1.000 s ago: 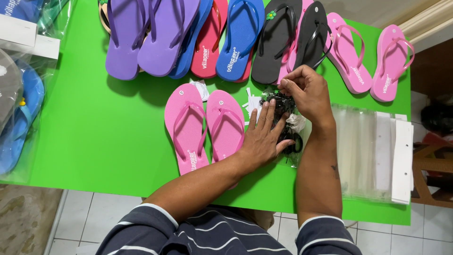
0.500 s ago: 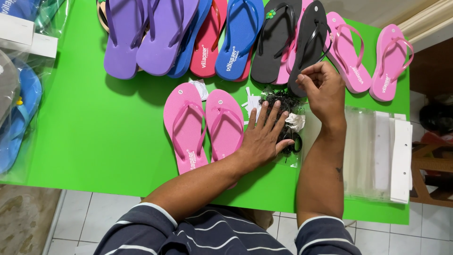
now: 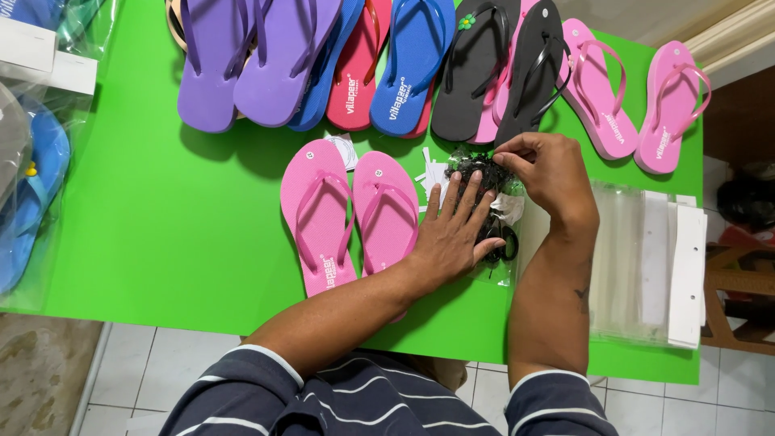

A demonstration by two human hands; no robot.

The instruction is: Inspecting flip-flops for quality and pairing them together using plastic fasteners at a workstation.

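hands sorting small black fasteners beside a pair of pink sandals

a person in a dark striped long-sleeved top [image 3: 363, 400] is leaning over a bright green table [image 3: 161, 242] and working at a clear plastic bag of small black plastic fasteners [image 3: 484, 182]. the left hand [image 3: 452, 234] is lying flat with its fingers spread, pressing down on the bag – apparently pinning it so that it does not slide – and is grasping nothing. the right hand [image 3: 545, 173] is curling over the far end of the bag, thumb and forefinger pinching together at its top edge; what exactly is being nipped between them is too small to tell. the bag is lying on the table just beside a pair of pink foam flip-flops [image 3: 351, 214], which are sitting side by side, straps up, the heel of the nearer one touching the left wrist. small white paper tags [image 3: 432, 171] are lying scattered between the sandals and the bag. a stack of clear plastic sleeves with white card headers [image 3: 662, 266] is waiting close to the right forearm – within easy reach. along the far edge, a row of purple, blue, red, black and pink flip-flops [image 3: 404, 64] is overlapping, soles partly stacked.
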